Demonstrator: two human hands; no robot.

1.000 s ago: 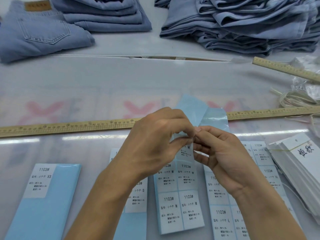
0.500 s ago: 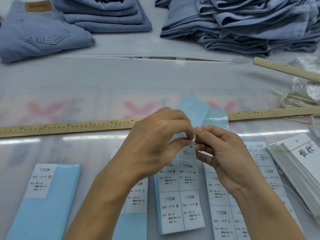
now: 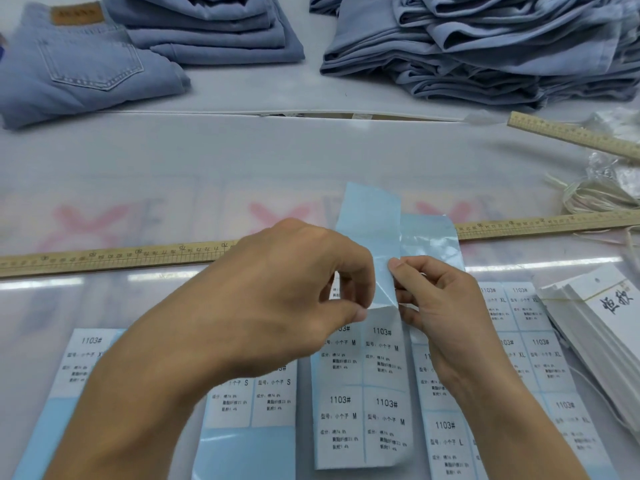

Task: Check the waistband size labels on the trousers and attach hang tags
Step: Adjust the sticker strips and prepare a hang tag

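A strip of white "1103# M" size stickers on blue backing [image 3: 363, 414] lies in front of me, its bare blue upper end [image 3: 370, 216] lifted. My left hand [image 3: 294, 292] pinches a white sticker [image 3: 337, 289] at the top of the printed rows between thumb and forefinger. My right hand [image 3: 443, 306] pinches the blue backing just beside it, and the backing is creased between the two hands. A stack of white hang tags [image 3: 602, 306] lies at the right. Folded light blue trousers [image 3: 86, 64] lie at the back left.
Other sticker strips lie alongside: XS [image 3: 79, 355], S [image 3: 266, 400], L [image 3: 446, 441] and XL [image 3: 533, 344]. A long wooden ruler [image 3: 121, 258] crosses the table, with a second ruler [image 3: 571, 136] and a string bundle [image 3: 595, 199] at the right. More trouser piles [image 3: 485, 46] fill the back.
My fingertips, pressed together before, have drawn a little apart. The blue backing now bends and creases between them as the sticker lifts away in my left hand.
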